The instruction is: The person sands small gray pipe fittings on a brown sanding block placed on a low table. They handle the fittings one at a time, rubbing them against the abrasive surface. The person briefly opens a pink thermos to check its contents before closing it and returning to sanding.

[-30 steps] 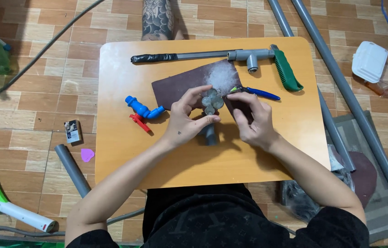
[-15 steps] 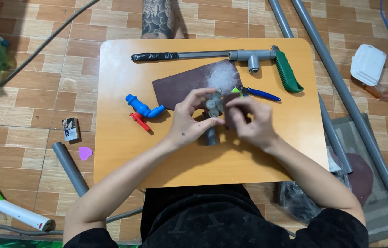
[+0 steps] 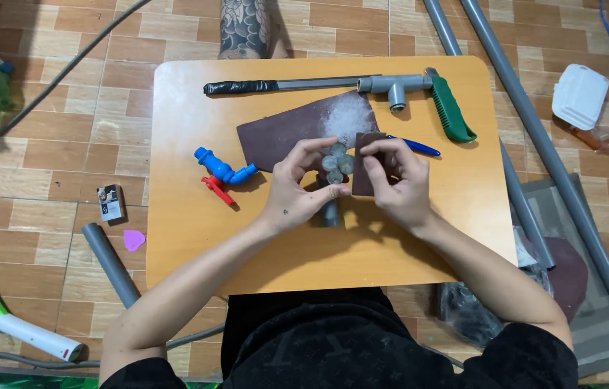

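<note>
My left hand (image 3: 301, 189) grips a grey plastic pipe fitting (image 3: 334, 167) over the middle of a small wooden table (image 3: 189, 238). My right hand (image 3: 399, 186) pinches a small dark brown piece of sandpaper (image 3: 366, 171) against the fitting's right side. Beneath and behind the hands lies a larger sheet of dark brown sandpaper (image 3: 283, 133) with white dust on it. A short grey pipe stub (image 3: 329, 214) shows below the fitting, between the hands.
On the table lie a blue plastic tap with a red handle (image 3: 221, 173), a blue pen (image 3: 412, 146), a handsaw with green grip (image 3: 450, 112), a grey tee on a pipe (image 3: 394, 88). Long grey pipes (image 3: 549, 151) lie on the floor at right. A tattooed leg (image 3: 245, 29) is beyond the table.
Both hands stay on the fitting; the right hand's sandpaper piece has shifted slightly against it. The view has barely moved.
</note>
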